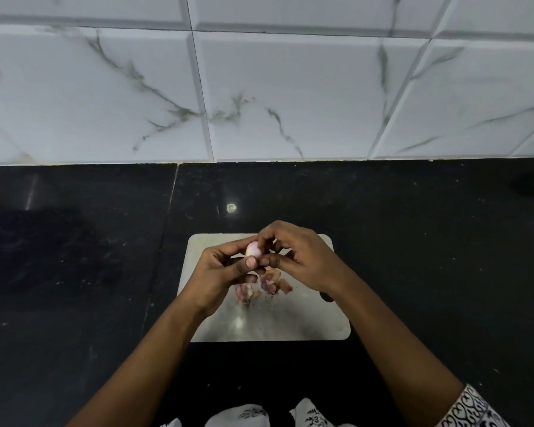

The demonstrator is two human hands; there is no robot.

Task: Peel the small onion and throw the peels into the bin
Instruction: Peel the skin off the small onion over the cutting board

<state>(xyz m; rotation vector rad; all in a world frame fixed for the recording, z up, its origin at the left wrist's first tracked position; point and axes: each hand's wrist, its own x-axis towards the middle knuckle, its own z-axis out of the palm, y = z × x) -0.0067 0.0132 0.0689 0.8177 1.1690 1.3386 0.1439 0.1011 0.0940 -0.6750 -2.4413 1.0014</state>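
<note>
A small pale pink onion (253,249) is held above the steel cutting board (305,322). My left hand (222,272) grips it from below, thumb tip against its lower side. My right hand (299,257) pinches at the onion's right side with fingertips and thumb. Several pinkish-purple peels (267,286) lie loose on the board just under both hands, partly hidden by them. No bin is in view.
The board lies on a black stone counter (74,272) that runs back to a white marble-tiled wall (259,87). A dark hole or handle slot (326,297) shows at the board's right edge beside my right wrist.
</note>
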